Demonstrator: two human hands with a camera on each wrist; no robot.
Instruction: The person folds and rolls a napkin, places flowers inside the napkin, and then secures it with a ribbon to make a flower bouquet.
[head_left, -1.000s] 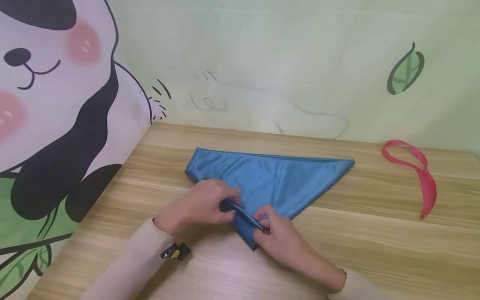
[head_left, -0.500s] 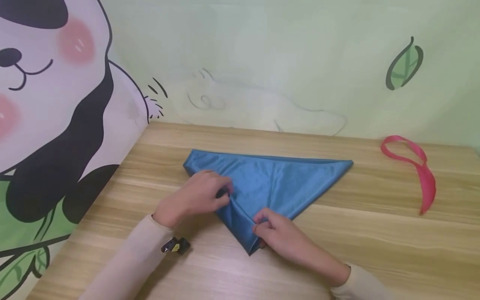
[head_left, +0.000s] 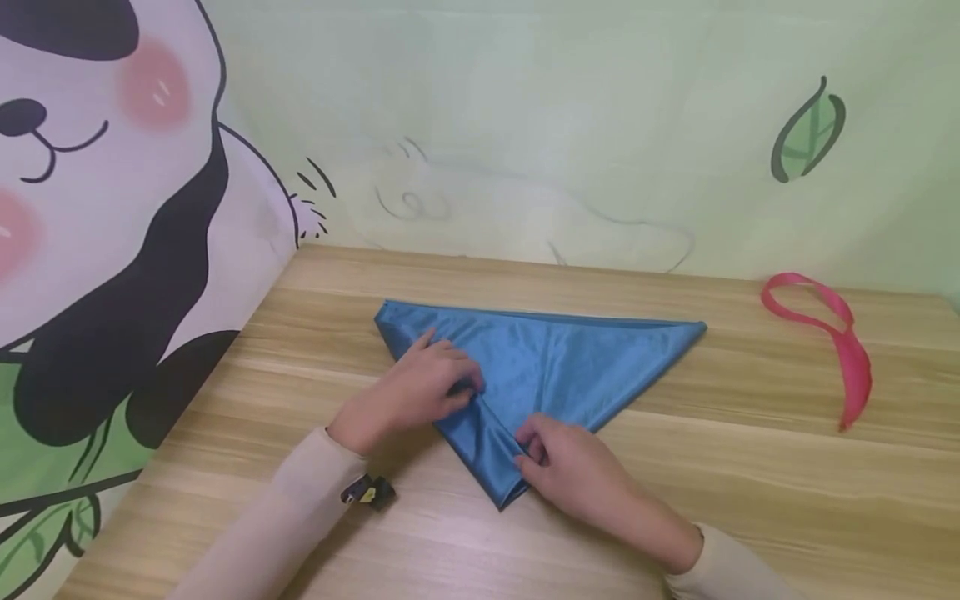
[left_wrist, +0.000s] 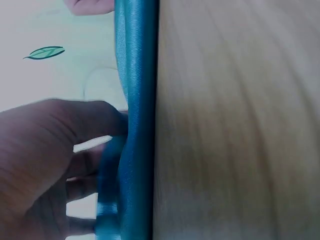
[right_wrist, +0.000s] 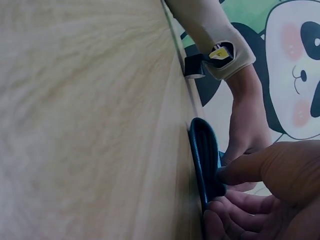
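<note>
Blue cloth [head_left: 592,358] sits mid-counter [head_left: 750,500], folded to a rough triangle, long edge toward the wall, point toward the person. Both hands are on it: left hand [head_left: 420,387] pinches the fold along the near-left side, right hand [head_left: 581,467] pinches the same fold closer to the point. Head view gives me the outline but hides part of the grips; left wrist view has the thumb right against the cloth. Right wrist view catches the folded end edge-on, layers inside, hard to read from above. Black device [right_wrist: 195,65] at the left cuff shows its yellow label [right_wrist: 220,52] best there too. Looped pink ribbon [head_left: 855,375] only in head view, right end of the counter, well apart from the hands
</note>
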